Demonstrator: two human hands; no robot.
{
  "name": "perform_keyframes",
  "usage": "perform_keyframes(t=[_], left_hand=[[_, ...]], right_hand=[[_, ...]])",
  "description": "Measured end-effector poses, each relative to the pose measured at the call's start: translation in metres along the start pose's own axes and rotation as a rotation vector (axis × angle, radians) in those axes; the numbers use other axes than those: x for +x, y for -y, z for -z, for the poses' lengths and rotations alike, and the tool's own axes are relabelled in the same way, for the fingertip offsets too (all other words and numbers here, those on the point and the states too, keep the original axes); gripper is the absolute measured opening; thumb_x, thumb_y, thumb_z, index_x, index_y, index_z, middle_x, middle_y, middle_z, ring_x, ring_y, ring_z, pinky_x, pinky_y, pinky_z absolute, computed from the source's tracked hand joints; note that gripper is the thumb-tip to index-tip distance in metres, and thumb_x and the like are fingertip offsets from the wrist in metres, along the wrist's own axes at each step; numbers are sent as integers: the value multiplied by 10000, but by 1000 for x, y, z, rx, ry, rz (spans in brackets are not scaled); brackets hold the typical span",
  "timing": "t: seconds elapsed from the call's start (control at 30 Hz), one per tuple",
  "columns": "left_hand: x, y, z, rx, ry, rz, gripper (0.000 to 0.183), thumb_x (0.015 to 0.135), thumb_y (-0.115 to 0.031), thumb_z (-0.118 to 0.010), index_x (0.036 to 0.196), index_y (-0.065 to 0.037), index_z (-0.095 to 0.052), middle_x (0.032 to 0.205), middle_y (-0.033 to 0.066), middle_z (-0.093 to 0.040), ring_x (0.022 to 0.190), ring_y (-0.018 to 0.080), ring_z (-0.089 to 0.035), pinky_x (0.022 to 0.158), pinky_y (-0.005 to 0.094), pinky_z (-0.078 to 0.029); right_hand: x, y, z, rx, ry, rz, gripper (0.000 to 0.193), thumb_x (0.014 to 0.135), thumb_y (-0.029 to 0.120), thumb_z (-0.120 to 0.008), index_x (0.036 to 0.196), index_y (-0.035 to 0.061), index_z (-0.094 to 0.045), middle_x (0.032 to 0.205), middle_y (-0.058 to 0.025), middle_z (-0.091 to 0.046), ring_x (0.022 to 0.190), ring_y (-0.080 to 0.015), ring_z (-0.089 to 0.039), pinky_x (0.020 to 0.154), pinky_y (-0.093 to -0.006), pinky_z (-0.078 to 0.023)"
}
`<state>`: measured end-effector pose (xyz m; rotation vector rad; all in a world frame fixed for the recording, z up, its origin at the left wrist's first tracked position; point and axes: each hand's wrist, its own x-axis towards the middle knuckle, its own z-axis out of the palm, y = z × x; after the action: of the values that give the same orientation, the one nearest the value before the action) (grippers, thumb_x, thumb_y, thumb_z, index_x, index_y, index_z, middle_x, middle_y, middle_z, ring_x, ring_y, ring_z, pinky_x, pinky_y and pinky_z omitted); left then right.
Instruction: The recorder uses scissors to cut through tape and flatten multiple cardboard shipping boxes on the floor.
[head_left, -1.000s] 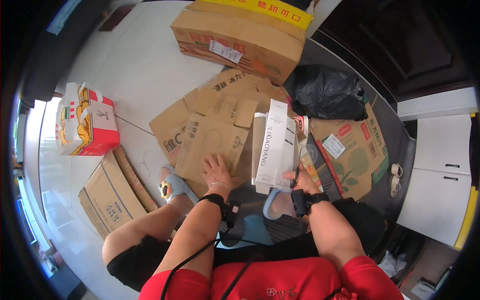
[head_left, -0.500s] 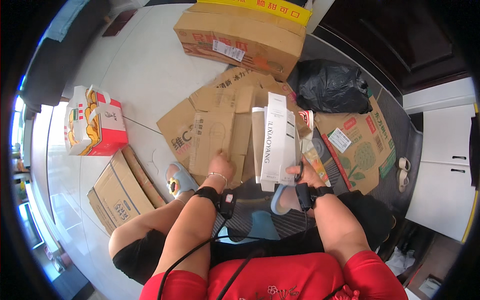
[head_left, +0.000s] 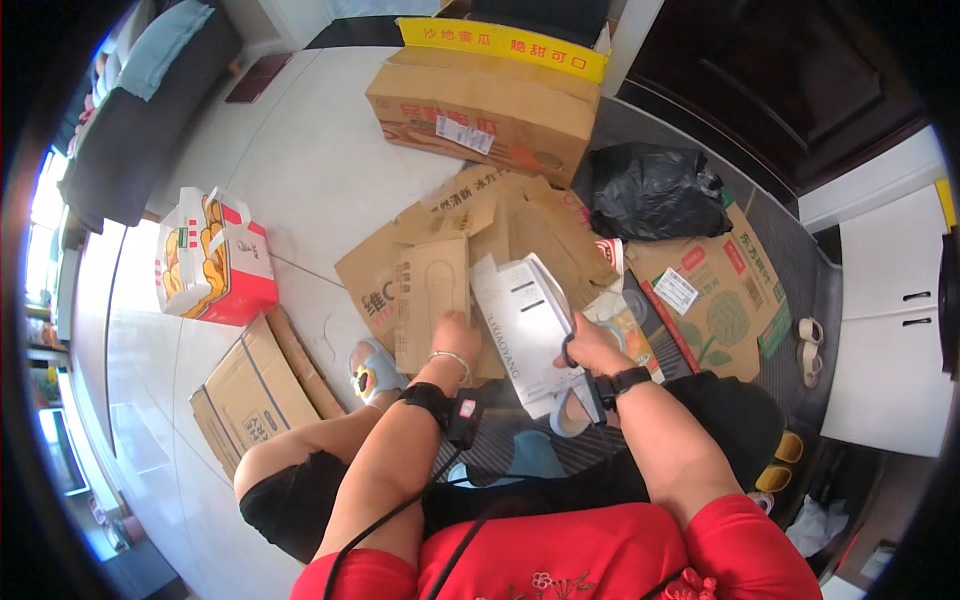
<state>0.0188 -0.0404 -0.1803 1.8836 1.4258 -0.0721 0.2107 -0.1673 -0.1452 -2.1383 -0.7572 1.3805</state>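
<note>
My left hand (head_left: 455, 338) is closed at the edge of a flattened brown cardboard box (head_left: 432, 285), its fingertips partly hidden. My right hand (head_left: 597, 348) grips the side of a flattened white cardboard box (head_left: 528, 335), which leans with its top tilted to the left. At the right fingers shows a small black loop (head_left: 568, 352); what it belongs to is hidden. Beneath both boxes spread larger flattened brown cartons (head_left: 385, 245).
A big brown carton (head_left: 485, 110) stands at the back. Right of it lie a black plastic bag (head_left: 655, 190) and a green-printed carton (head_left: 715, 300). To the left are a red-and-white food box (head_left: 225, 265) and folded cardboard (head_left: 255, 390). A white cabinet (head_left: 890, 290) borders the right side.
The white box has turned and tilted in my right hand, so its broad face now shows more. My left hand stays at the brown box. The view has shifted slightly.
</note>
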Motion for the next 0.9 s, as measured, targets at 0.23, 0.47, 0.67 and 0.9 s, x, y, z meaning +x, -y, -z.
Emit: perform_keyframes(t=[0.23,0.47,0.67,0.9], left_hand=[[-15,-19,-7,90,58,-93,311,716,-94,-478,964,87,-525,1067,300,-508,952,407,-534,839,394,-441],[-8,-18,-2,163,168,-129,329,712,-145,-512,960,70,-542,973,284,-555,937,399,-542,836,396,-438],[-5,-29,-9,-40,273,-145,291,695,-112,-524,908,85,-537,810,264,-591,777,370,-593,681,387,-480],[-7,-26,-31,-86,224,-189,200,693,-50,-531,836,90,-529,694,220,-596,583,298,-627,486,354,-504]], right_hand=[[14,18,-16,-27,-116,16,539,538,42,-711,1018,-34,-478,928,-216,-594,876,-336,-578,743,-349,-458],[34,11,-22,22,-208,-19,564,575,68,-668,1091,-37,-467,1039,-246,-563,990,-347,-548,812,-360,-444],[45,18,-34,-80,-215,-129,527,669,107,-554,1156,-21,-400,1133,-245,-503,1066,-368,-488,886,-378,-399],[43,5,-48,-74,-188,-103,568,649,59,-581,1167,12,-352,1038,-257,-545,998,-403,-517,842,-401,-412]])
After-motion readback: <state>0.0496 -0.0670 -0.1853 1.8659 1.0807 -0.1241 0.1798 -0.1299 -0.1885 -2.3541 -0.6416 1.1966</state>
